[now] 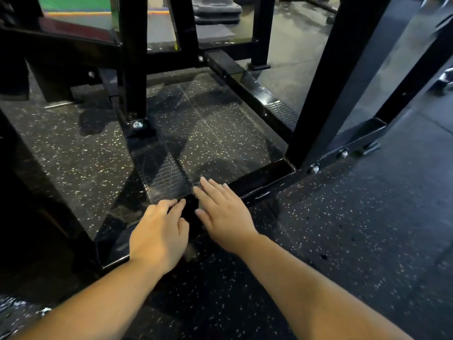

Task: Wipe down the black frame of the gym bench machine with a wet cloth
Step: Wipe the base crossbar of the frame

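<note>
1. Speckled rubber gym floor (343, 229), dim light.
2. Black frame (259, 179): low bar runs just ahead of you; rigid, heavy, glossy, likely slick when wet.
3. Left hand (159, 238) & right hand (224, 212) rest flat on the bar, fingers straight.
4. Cloth: can't tell, maybe dark patch betw. hands. Press flat, don't grip.

The frame (264, 177) of the gym bench machine looks like painted metal, black and glossy, catching pale reflections along its low bar. Its bolts (137, 124) are bare, shiny silver metal. A step plate (161, 177) on the frame has a ridged, grooved surface with a dull sheen. The floor (355, 229) looks like rubber matting, dark and matt, slightly grainy, flecked with small pale specks, with faint streaks inside the frame.
</note>
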`<state>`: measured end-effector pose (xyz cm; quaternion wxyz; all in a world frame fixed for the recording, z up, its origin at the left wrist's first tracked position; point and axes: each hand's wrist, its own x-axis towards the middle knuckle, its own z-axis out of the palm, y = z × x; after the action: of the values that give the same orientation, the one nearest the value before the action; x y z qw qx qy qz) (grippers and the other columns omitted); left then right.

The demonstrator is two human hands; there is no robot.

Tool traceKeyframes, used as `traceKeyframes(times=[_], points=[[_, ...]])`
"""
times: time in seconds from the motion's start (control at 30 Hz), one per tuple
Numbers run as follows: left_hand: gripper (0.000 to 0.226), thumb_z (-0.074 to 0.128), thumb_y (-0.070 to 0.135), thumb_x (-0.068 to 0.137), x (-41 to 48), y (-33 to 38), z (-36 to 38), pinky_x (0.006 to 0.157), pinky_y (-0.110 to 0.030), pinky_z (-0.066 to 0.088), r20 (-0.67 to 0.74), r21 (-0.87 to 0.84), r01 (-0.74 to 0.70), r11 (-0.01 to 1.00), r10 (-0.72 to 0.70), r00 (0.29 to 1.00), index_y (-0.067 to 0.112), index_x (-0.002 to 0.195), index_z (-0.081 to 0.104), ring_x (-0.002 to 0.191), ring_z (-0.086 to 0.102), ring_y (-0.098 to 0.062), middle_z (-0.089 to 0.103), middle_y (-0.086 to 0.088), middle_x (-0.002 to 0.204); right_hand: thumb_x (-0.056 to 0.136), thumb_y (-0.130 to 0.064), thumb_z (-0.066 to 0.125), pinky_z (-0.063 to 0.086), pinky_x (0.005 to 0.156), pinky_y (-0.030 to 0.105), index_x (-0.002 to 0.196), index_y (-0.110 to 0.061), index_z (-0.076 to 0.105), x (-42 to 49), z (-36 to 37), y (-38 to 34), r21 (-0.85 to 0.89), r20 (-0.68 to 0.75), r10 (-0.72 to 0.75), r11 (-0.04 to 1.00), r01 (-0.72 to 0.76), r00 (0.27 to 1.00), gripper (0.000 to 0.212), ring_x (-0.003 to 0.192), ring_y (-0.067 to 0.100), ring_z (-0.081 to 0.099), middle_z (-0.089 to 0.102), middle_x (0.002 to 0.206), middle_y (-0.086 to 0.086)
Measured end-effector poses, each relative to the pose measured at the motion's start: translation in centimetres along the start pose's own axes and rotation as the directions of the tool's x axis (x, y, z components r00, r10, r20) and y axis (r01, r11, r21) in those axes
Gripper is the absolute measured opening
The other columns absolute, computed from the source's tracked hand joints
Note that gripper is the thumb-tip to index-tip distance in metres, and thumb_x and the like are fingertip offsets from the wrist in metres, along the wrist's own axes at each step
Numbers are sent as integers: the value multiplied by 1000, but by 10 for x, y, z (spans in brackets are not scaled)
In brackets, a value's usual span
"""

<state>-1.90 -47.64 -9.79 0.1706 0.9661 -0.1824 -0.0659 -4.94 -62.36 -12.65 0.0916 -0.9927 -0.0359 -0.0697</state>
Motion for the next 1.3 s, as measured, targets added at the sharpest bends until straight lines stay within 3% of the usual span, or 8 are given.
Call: traceKeyframes(times=[0.13, 0.33, 0.47, 0.57, 0.87, 1.0, 1.13, 1.3], points=[[45, 26, 29, 98, 12, 4, -11, 97, -29, 41, 60, -69, 10, 998, -6, 998, 34, 140, 39, 126, 33, -6, 38, 20, 138, 103, -32, 23, 8, 118, 42, 149, -16, 28, 15, -23, 86, -84, 9, 271, 959, -270, 962, 49, 145, 20, 18, 23, 157, 4], [44, 28, 32, 97, 12, 1, -9, 86, -26, 40, 4, 26, 11, 1000, -11, 1000, 35, 139, 41, 122, 37, -9, 42, 16, 134, 98, -32, 30, 31, 101, 43, 120, -7, 49, 26, -27, 102, -68, -100, 535, 837, -542, 839, 39, 123, 30, 41, 46, 127, 9], [44, 29, 31, 96, 8, 0, -6, 80, -27, 44, -31, 56, 4, 998, -2, 1000, 34, 138, 43, 121, 39, -9, 43, 16, 133, 101, -37, 27, 13, 119, 37, 145, -14, 38, 6, 0, 10, -12, -44, 187, 982, -188, 981, 51, 144, 23, 24, 31, 154, 4], [45, 29, 31, 96, 7, -3, -5, 83, -27, 45, -33, 76, -13, 997, 16, 999, 35, 138, 43, 120, 39, -7, 43, 17, 133, 98, -36, 31, 21, 113, 39, 136, -12, 52, -8, 4, 5, 41, -48, 11, 999, -9, 999, 50, 134, 25, 43, 48, 144, 8], [40, 32, 30, 94, 11, 12, -12, 78, -31, 42, -9, 65, -2, 998, 3, 1000, 25, 129, 51, 116, 40, -16, 46, 8, 126, 101, -28, 30, 26, 105, 47, 129, -8, 47, 25, -30, 110, -45, -144, 610, 782, -621, 779, 38, 128, 29, 36, 43, 137, 13], [41, 34, 30, 94, 7, 7, -8, 76, -32, 43, -27, 95, -13, 995, 15, 1000, 25, 129, 52, 116, 42, -18, 48, 7, 127, 99, -35, 26, 18, 118, 48, 136, -10, 48, 10, -1, 14, 0, -84, 258, 966, -259, 962, 50, 135, 26, 36, 44, 143, 6], [42, 32, 30, 95, 6, 4, -9, 83, -32, 42, -11, 92, -34, 995, 35, 999, 30, 135, 47, 119, 40, -15, 45, 10, 132, 97, -34, 30, 17, 113, 45, 140, -11, 47, -13, -1, 1, 8, -3, -38, 999, 38, 999, 51, 137, 26, 39, 44, 147, 10], [46, 30, 29, 96, 7, -1, -9, 85, -26, 39, 31, 68, -69, 995, 67, 997, 33, 142, 36, 121, 37, -11, 40, 15, 136, 100, -25, 26, 24, 114, 50, 141, -4, 37, -2, -36, 115, -179, 16, 433, 888, -423, 901, 47, 139, 29, 28, 33, 148, 13]])
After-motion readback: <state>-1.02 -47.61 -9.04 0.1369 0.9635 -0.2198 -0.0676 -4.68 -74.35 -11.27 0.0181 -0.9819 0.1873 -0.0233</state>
